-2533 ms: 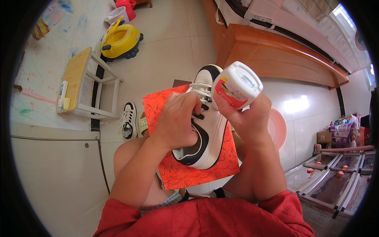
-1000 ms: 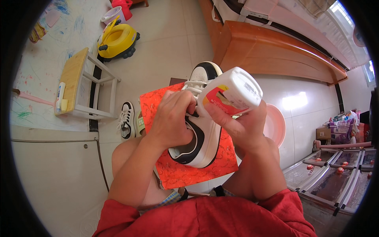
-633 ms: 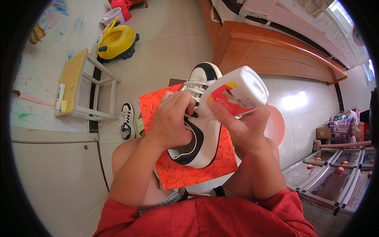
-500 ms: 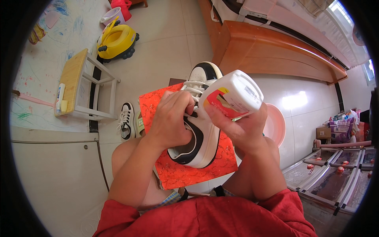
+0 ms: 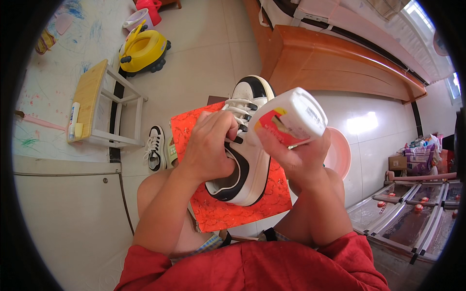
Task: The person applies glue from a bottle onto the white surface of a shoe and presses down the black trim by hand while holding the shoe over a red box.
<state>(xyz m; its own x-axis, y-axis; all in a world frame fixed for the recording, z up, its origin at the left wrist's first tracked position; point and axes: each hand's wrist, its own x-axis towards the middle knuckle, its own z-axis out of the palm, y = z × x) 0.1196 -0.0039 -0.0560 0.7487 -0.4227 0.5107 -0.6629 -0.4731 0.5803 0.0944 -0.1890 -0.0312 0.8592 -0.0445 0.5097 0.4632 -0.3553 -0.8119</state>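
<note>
A white sneaker with black trim [image 5: 257, 167] lies on an orange-red patterned board [image 5: 228, 218] over my lap, its toe pointing away from me. My left hand [image 5: 206, 145] is closed on the sneaker at its opening, by the tongue and the lower laces. Over the right side of the shoe, my right hand [image 5: 306, 157] grips a white plastic bottle [image 5: 296, 116] with a red and yellow label. The bottle is tipped over, its base facing up; its mouth is hidden beneath it.
Another sneaker [image 5: 155, 145] stands on the floor to the left, near a small stool [image 5: 90, 102] carrying a tube. A pink basin [image 5: 340, 153] sits beyond my right hand. Farther off are a yellow child's potty [image 5: 145, 48] and a wooden bed frame [image 5: 335, 63].
The bottle and my right hand have shifted slightly right, uncovering more of the black lace tabs. My left hand and the sneaker have hardly moved.
</note>
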